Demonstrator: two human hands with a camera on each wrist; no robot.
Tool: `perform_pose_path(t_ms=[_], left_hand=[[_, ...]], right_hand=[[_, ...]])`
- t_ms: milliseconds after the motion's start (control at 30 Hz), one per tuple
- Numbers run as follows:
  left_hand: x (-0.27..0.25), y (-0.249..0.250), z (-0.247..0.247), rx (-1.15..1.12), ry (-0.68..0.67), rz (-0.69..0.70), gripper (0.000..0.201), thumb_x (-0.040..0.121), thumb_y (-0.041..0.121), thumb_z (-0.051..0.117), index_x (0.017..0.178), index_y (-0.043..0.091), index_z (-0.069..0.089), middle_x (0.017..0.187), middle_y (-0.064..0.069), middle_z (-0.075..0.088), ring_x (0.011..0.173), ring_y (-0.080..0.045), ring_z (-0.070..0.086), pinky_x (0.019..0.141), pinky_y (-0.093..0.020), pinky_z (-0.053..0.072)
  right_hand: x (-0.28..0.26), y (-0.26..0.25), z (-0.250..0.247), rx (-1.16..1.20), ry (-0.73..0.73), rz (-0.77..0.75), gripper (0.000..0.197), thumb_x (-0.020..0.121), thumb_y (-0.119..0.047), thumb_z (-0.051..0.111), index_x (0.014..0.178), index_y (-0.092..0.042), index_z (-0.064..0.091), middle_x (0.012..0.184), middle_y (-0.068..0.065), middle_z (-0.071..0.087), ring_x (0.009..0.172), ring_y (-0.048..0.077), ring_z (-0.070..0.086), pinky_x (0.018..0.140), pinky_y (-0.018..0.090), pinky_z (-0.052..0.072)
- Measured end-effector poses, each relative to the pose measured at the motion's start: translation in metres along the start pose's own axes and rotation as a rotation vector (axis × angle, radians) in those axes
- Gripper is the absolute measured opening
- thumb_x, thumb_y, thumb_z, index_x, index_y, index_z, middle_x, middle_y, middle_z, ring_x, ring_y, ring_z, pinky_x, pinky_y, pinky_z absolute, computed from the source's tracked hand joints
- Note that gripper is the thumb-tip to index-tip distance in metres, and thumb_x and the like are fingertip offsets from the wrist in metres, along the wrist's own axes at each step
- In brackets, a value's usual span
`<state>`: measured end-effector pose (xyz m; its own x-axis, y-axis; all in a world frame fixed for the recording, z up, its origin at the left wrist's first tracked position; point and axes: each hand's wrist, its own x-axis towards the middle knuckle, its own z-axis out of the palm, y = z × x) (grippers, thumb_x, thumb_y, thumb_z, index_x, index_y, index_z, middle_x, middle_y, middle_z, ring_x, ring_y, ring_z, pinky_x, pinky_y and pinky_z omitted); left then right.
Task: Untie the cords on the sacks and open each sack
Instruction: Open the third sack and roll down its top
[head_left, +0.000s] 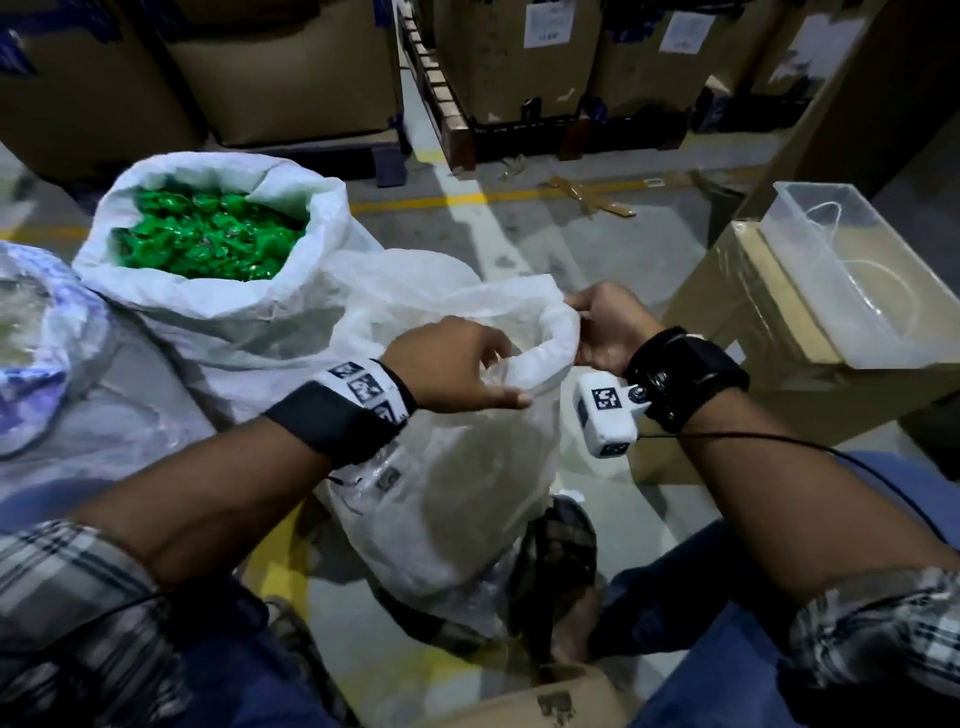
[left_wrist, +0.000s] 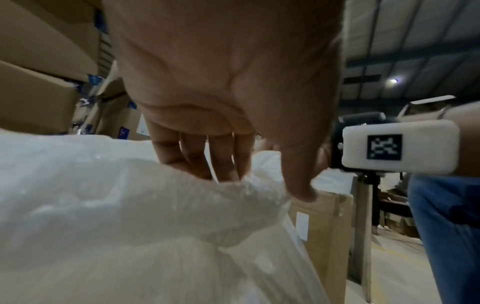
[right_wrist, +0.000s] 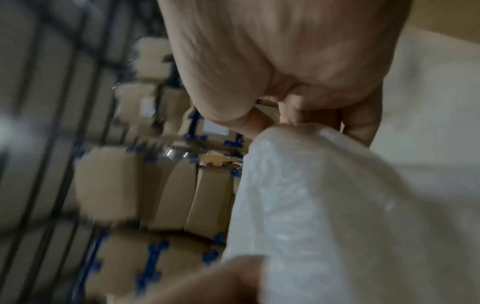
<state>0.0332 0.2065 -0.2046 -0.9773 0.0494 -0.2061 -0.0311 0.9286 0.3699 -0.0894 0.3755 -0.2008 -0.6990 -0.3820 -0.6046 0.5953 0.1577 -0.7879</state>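
A white translucent sack (head_left: 467, 493) stands on the floor between my knees, its mouth rolled into a thick rim (head_left: 545, 353). My left hand (head_left: 498, 374) grips the near part of that rim, fingers curled over it and thumb underneath. In the left wrist view, my left hand (left_wrist: 259, 185) pinches the bunched plastic of the sack (left_wrist: 116, 205). My right hand (head_left: 576, 322) pinches the rim's far right part. The blurred right wrist view shows my right hand (right_wrist: 280, 121) on the sack (right_wrist: 324, 195). No cord shows on this sack. Behind it, a second white sack (head_left: 218, 322) stands open, full of green pieces (head_left: 208, 244).
A third sack with blue print (head_left: 36, 338) lies at the far left. To the right, a clear plastic tub (head_left: 852, 291) holding thin white cords sits on a cardboard box (head_left: 727, 322). Large cartons on pallets (head_left: 519, 78) line the back. My sandalled foot (head_left: 561, 551) is beside the near sack.
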Motion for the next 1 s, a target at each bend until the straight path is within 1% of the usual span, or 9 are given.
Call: perform_pose_path(t_ms=[67,167,233,300,500,600,733,867,1000], left_hand=[[0.004,0.003,0.011,0.126,0.076,-0.012,0.054,0.069,0.077,0.069,0.107,0.04,0.067,0.101,0.008,0.07,0.095,-0.02,0.066,0.072,-0.031,0.051],[0.007,-0.001,0.014,0.134,0.123,-0.027,0.042,0.065,0.068,0.075,0.097,0.043,0.065,0.096,0.006,0.069,0.092,-0.024,0.064,0.066,-0.03,0.04],[0.008,-0.003,0.015,0.139,0.154,-0.012,0.033,0.063,0.061,0.074,0.08,0.039,0.056,0.084,0.01,0.065,0.083,-0.024,0.063,0.06,-0.027,0.036],[0.008,-0.002,0.017,0.152,0.177,-0.001,0.028,0.063,0.055,0.07,0.072,0.036,0.051,0.072,0.01,0.057,0.075,-0.024,0.062,0.055,-0.026,0.034],[0.007,-0.007,0.017,0.161,0.156,0.002,0.032,0.063,0.058,0.072,0.077,0.033,0.058,0.08,0.009,0.064,0.075,-0.023,0.06,0.061,-0.028,0.039],[0.005,-0.005,0.017,0.191,0.121,0.046,0.026,0.069,0.05,0.072,0.078,0.031,0.056,0.079,0.01,0.059,0.078,-0.024,0.061,0.061,-0.028,0.038],[0.005,-0.006,0.013,0.354,0.119,0.132,0.015,0.078,0.035,0.066,0.08,0.032,0.051,0.089,0.007,0.064,0.08,-0.025,0.061,0.059,-0.028,0.034],[0.003,-0.018,-0.003,0.554,0.275,0.305,0.007,0.082,0.021,0.058,0.084,0.027,0.055,0.086,0.003,0.065,0.072,-0.029,0.063,0.054,-0.029,0.03],[0.01,-0.051,-0.034,0.585,0.469,0.317,0.009,0.089,0.017,0.061,0.095,0.022,0.065,0.087,-0.005,0.063,0.074,-0.033,0.063,0.056,-0.038,0.044]], right_hand=[[-0.001,-0.002,0.006,-0.359,0.167,-0.213,0.018,0.092,-0.006,0.046,0.107,-0.008,0.055,0.125,0.027,0.057,0.103,0.033,0.06,0.098,0.047,0.051],[-0.003,0.004,0.01,-0.972,0.517,-0.726,0.038,0.078,0.001,0.05,0.113,-0.013,0.051,0.12,0.014,0.049,0.096,0.03,0.054,0.086,0.037,0.05],[-0.013,0.005,0.015,-1.237,0.526,-1.136,0.032,0.072,-0.002,0.052,0.102,-0.014,0.058,0.106,0.01,0.053,0.089,0.029,0.054,0.07,0.035,0.046],[-0.017,0.005,0.019,-1.292,0.404,-1.294,0.02,0.074,-0.011,0.056,0.092,-0.015,0.063,0.094,0.006,0.057,0.082,0.028,0.056,0.06,0.032,0.041],[-0.002,0.007,0.009,-1.774,0.283,-0.877,0.031,0.086,-0.039,0.066,0.105,-0.016,0.071,0.11,0.008,0.064,0.105,0.033,0.062,0.077,0.037,0.049],[0.002,0.004,0.004,-1.312,0.353,-0.757,0.01,0.084,-0.014,0.063,0.084,-0.009,0.071,0.084,0.01,0.069,0.086,0.032,0.064,0.068,0.031,0.047],[-0.001,-0.021,-0.019,0.029,0.096,-0.183,0.016,0.096,-0.007,0.05,0.094,-0.003,0.066,0.078,0.009,0.067,0.077,0.027,0.062,0.078,0.035,0.05],[-0.013,-0.033,-0.044,0.106,0.136,-0.207,0.056,0.098,-0.002,0.031,0.055,-0.007,0.067,0.046,0.005,0.063,0.052,0.023,0.065,0.046,0.022,0.05],[0.0,-0.034,-0.051,0.135,0.216,-0.15,0.032,0.097,-0.007,0.03,0.076,-0.003,0.054,0.064,0.019,0.055,0.049,0.024,0.06,0.052,0.023,0.05]])
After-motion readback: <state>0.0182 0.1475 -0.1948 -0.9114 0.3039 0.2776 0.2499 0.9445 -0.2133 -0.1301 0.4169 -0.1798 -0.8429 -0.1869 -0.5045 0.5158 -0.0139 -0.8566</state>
